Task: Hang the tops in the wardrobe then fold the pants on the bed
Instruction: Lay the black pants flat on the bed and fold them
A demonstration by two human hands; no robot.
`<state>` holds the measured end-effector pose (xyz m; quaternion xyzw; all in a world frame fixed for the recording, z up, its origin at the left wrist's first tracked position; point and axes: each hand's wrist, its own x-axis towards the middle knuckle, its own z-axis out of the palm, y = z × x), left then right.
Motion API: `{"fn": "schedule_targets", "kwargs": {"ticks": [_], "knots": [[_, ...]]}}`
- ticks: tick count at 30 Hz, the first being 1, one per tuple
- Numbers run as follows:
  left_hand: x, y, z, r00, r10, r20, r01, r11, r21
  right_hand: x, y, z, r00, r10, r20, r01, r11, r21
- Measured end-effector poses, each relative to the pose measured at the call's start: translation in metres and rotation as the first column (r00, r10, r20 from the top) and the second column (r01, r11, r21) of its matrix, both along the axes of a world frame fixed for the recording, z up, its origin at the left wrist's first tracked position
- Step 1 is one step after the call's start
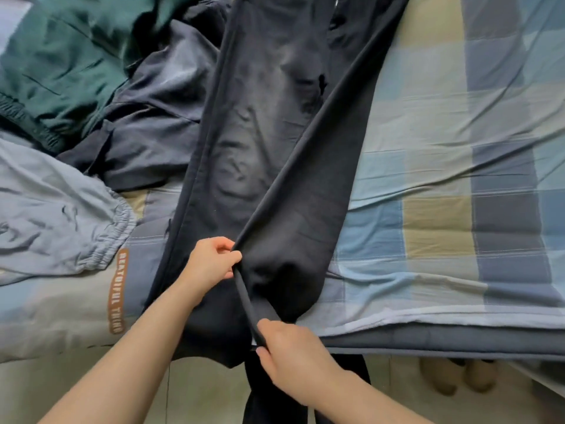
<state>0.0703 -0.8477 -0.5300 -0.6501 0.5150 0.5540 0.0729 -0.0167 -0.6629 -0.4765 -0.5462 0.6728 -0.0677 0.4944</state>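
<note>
Black pants lie lengthwise down the middle of the bed, their legs reaching the near edge and hanging over it. One leg lies folded over the other. My left hand pinches the inner edge of the upper leg near its lower end. My right hand pinches the same edge further down, right at the bed's front edge. The fabric edge runs taut between the two hands.
Dark green pants lie at the far left, dark navy pants beside them, and light grey-blue pants with an elastic waist at the near left. The checked bedspread is bare on the right. Slippers sit on the floor under the bed edge.
</note>
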Motion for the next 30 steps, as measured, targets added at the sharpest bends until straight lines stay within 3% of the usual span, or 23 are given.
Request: {"fn": "schedule_targets", "kwargs": {"ticks": [4,7,9,11,13,15,17,19,21,23,28,30], "knots": [[0.06,-0.016,-0.013,0.944,-0.278,0.177,0.26,0.958,0.119,0.074,-0.041,-0.008,0.983,0.105,0.151,-0.107,0.994,0.007],[0.103,-0.01,-0.018,0.93,-0.335,0.152,0.301,0.93,0.21,0.122,-0.063,-0.016,0.929,0.203,0.31,-0.207,0.978,-0.018],[0.127,-0.003,-0.019,0.956,-0.269,0.12,0.246,0.953,0.177,0.145,-0.068,-0.021,0.914,0.08,0.399,-0.107,0.993,0.044],[0.143,0.004,-0.02,0.949,-0.28,0.145,0.279,0.96,0.029,0.15,-0.065,-0.033,0.921,-0.129,0.368,0.064,0.981,0.183],[0.15,0.012,-0.021,0.951,-0.27,0.153,0.288,0.951,-0.11,0.135,-0.054,-0.057,0.902,-0.382,0.2,0.305,0.893,0.33],[0.149,0.019,-0.026,0.967,-0.226,0.119,0.245,0.951,-0.187,0.108,-0.039,-0.085,0.821,-0.567,-0.064,0.545,0.746,0.383],[0.146,0.023,-0.031,0.967,-0.241,0.086,0.253,0.949,-0.187,0.077,-0.018,-0.107,0.706,-0.657,-0.266,0.702,0.597,0.388],[0.145,0.025,-0.037,0.942,-0.326,0.078,0.334,0.933,-0.132,0.053,0.003,-0.123,0.614,-0.696,-0.373,0.781,0.464,0.418],[0.146,0.026,-0.04,0.914,-0.388,0.12,0.402,0.905,-0.138,0.043,0.018,-0.133,0.536,-0.77,-0.347,0.797,0.325,0.509],[0.15,0.023,-0.04,0.927,-0.357,0.119,0.373,0.911,-0.173,0.046,0.023,-0.135,0.474,-0.843,-0.254,0.767,0.253,0.59],[0.164,0.015,-0.018,0.973,-0.229,0.027,0.229,0.949,-0.218,0.062,0.018,-0.126,0.296,-0.953,-0.073,0.688,0.16,0.708],[0.172,0.01,-0.006,0.989,-0.141,-0.051,0.129,0.973,-0.192,0.071,0.015,-0.118,0.293,-0.956,0.013,0.635,0.205,0.745]]}}
